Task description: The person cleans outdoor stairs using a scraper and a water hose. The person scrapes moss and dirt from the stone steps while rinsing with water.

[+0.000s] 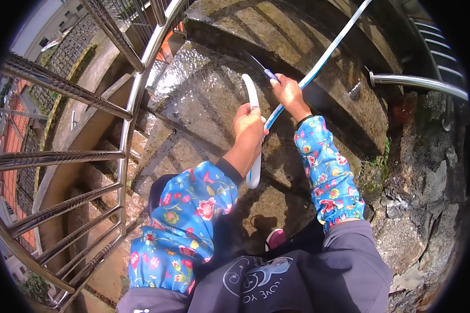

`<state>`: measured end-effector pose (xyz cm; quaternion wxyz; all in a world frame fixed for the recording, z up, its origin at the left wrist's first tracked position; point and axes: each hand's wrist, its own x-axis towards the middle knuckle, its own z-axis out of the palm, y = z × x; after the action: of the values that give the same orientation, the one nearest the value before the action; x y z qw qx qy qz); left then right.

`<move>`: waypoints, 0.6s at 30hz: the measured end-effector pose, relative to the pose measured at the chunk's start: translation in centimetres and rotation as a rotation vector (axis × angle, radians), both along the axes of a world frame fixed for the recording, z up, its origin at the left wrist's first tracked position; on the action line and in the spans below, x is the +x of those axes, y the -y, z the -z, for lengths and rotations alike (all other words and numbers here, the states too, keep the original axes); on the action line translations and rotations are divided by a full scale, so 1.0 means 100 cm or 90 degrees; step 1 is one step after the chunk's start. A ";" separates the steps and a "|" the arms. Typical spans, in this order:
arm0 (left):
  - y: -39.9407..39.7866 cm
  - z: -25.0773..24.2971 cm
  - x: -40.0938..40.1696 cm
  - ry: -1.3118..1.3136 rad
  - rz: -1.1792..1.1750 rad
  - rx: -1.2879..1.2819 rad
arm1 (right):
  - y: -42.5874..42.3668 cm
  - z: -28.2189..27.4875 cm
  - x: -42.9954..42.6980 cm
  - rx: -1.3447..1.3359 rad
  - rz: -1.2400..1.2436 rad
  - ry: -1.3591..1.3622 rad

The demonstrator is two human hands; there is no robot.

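Observation:
My left hand [249,123] grips a white hose with a blue stripe [324,58] near its lower end. In the same grip sits a white curved piece [251,89]. It sticks out above my fingers, and a rounded white length [253,176] shows below my wrist. My fingers hide whether these parts are joined. A small knife [269,73] with a bluish handle and thin blade is held in my right hand [291,94], its blade directed up and left, away from the hose. The right hand lies close against the hose; whether it touches cannot be told.
Wet concrete steps [282,35] rise ahead and to the right. A shiny metal railing [131,105] stands on the left, with rooftops [15,129] far below. At the right are a metal handrail [419,81] and a rough stone wall [399,231]. A pink shoe [276,239] shows below.

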<state>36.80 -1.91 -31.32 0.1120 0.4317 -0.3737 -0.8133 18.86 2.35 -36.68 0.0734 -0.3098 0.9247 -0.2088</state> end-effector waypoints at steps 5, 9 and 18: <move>-0.023 0.002 -0.029 -0.034 0.013 0.058 | 0.011 0.014 -0.030 -0.077 -0.071 -0.062; -0.015 0.007 -0.020 -0.023 0.015 0.006 | -0.046 0.007 -0.011 -0.110 -0.070 -0.122; -0.027 -0.002 -0.013 -0.017 0.093 -0.007 | -0.050 -0.035 -0.013 0.012 -0.045 -0.084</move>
<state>35.47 0.82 -31.12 0.0598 0.3916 -0.4072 -0.8230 17.60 7.37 -33.19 0.0228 -0.3547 0.9178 -0.1767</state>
